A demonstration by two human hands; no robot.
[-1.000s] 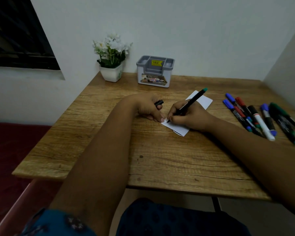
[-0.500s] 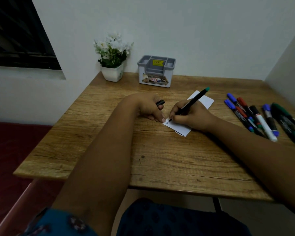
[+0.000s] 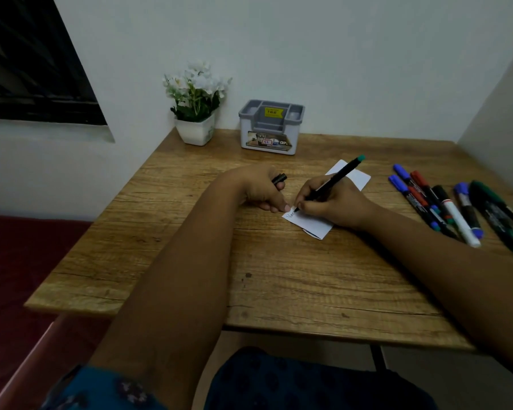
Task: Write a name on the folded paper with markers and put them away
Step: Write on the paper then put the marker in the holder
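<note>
A folded white paper [image 3: 311, 224] lies on the wooden table [image 3: 279, 276], with a few handwritten letters at its near-left corner. My right hand [image 3: 329, 202] grips a black marker with a green end [image 3: 335, 177], its tip touching the paper. My left hand [image 3: 264, 190] holds the marker's black cap [image 3: 279, 179] in curled fingers, and its fingertips press the paper's left edge. Several more markers [image 3: 444, 202] lie in a row at the right of the table. A grey pen holder [image 3: 271, 127] stands at the back.
A white pot of white flowers [image 3: 197, 105] stands at the table's back left, beside the pen holder. Walls close off the back and the right side. A dark window is at the upper left.
The marker tip has moved a little to the right along the paper, and more letters show at the corner. My left hand stays in place on the paper's edge.
</note>
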